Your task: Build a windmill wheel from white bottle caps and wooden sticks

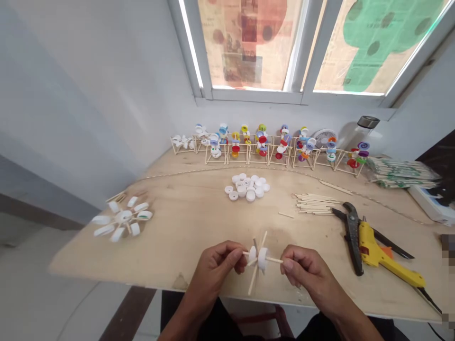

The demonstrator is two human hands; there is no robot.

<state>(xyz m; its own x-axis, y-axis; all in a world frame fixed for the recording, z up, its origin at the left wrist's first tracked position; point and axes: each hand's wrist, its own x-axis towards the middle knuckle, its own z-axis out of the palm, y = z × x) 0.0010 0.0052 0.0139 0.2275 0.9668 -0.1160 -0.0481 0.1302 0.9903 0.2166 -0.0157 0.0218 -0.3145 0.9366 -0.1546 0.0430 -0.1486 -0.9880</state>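
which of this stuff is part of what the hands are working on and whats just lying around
In the hands: left hand and right hand pinching a wooden stick through white bottle caps, with crossed sticks.

Lying about, untouched: pile of white caps, loose sticks, yellow glue gun, black cutters, white cap wheel, coloured cap models, bundled sticks.

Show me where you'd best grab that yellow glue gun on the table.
Take the long yellow handle of the glue gun from above, coming in from the near right. It seems to lie on its side on the wooden table, with the handle stretching toward the right edge, clear of the black pliers beside its front end.
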